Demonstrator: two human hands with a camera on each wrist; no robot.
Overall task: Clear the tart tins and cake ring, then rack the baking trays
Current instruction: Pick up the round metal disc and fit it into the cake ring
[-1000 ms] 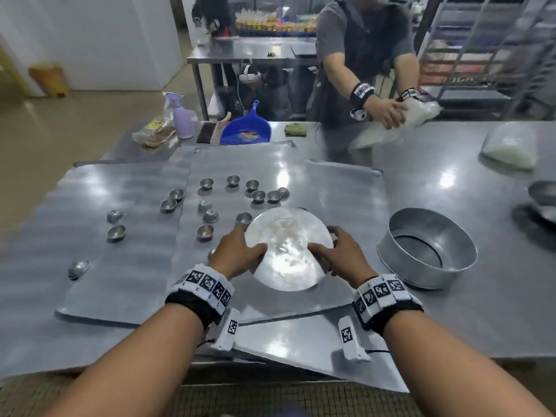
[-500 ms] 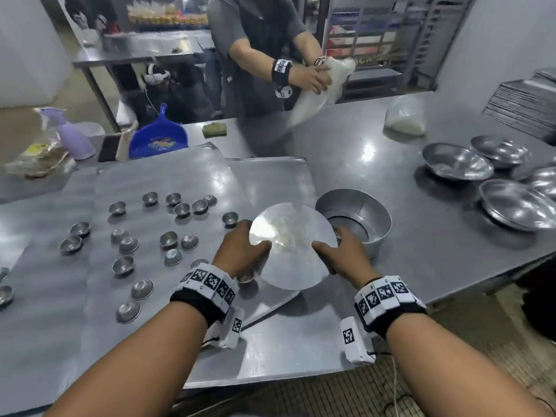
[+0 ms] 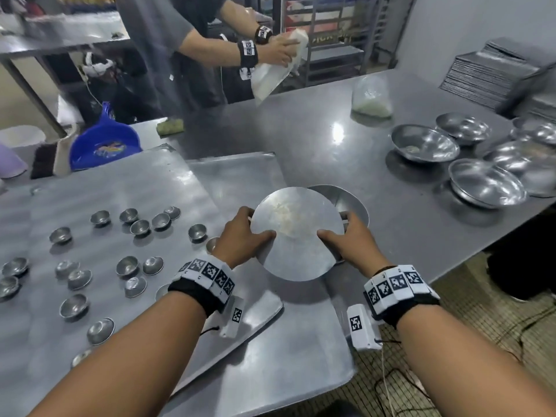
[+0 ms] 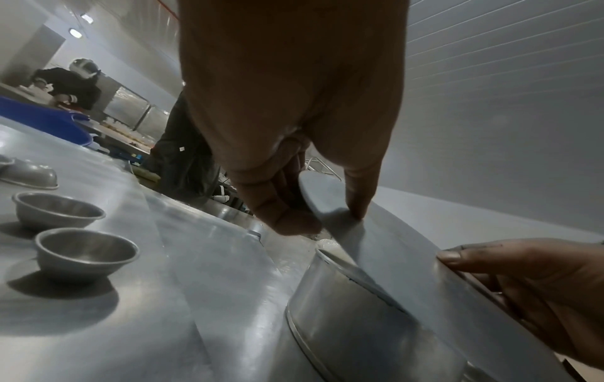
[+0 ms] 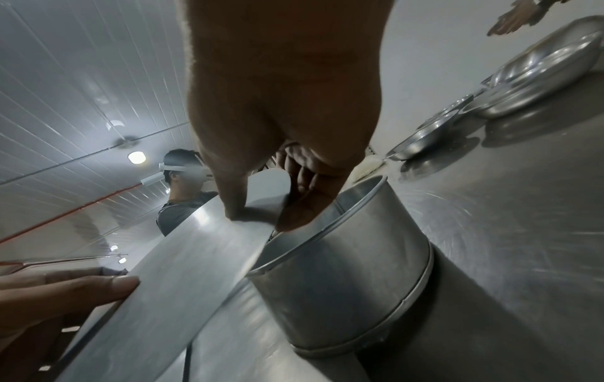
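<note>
Both my hands hold a round metal disc [image 3: 296, 233], tilted, just over the open cake ring [image 3: 350, 200] that stands on the table. My left hand [image 3: 255, 224] pinches the disc's left edge, thumb on top. On the right edge, my right hand [image 3: 335, 225] pinches it the same way. The right wrist view has the disc [image 5: 183, 258] slanting down into the ring [image 5: 343, 284]. In the left wrist view the ring [image 4: 359, 323] sits under the disc [image 4: 408, 258]. Several small tart tins [image 3: 129, 266] lie scattered on overlapping baking trays [image 3: 120, 188] to the left.
Several steel bowls [image 3: 487, 182] stand at the right, with a stack of trays [image 3: 487, 73] behind them. A bag of white stuff [image 3: 371, 97] and a blue dustpan [image 3: 102, 145] lie at the back. Another person [image 3: 192, 40] works across the table.
Both hands have carried the disc to the right, from above the baking trays to over the cake ring. My view has turned right, bringing the bowls into sight.
</note>
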